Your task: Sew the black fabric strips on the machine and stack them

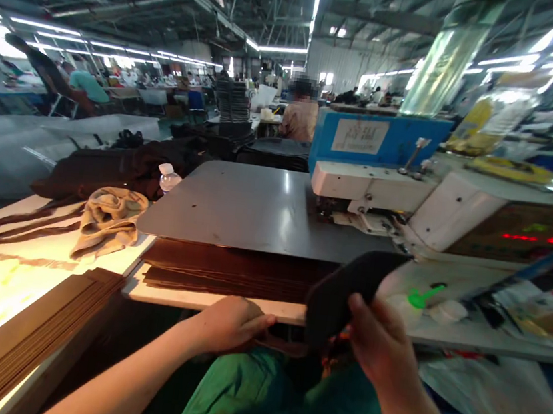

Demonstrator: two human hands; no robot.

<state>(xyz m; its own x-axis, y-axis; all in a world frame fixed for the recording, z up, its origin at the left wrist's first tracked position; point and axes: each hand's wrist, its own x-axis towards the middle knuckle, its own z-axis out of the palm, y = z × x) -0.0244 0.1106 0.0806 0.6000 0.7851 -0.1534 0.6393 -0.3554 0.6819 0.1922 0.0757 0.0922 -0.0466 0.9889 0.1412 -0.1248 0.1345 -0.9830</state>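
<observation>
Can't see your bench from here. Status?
Right hand grips black fabric piece. Left hand on its lower edge. Brown stack ahead, under grey plate.

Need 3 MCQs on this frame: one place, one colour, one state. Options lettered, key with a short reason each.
1. Where does the clear plastic bottle stand?
A. on the sewing machine
B. left of the grey plate, by the dark fabric
C. in the person's lap

2. What colour is the nozzle-like plastic piece right of the dark piece?
A. green
B. red
C. white

3. What is the right hand doing?
A. resting flat on the plate
B. hanging free
C. gripping a dark fabric piece

Answers:
1 B: the bottle's cap shows just off the plate's left edge.
2 A: it is bright green against the pale table.
3 C: fingers wrap the dark piece while the left hand sits at the table edge.
</observation>
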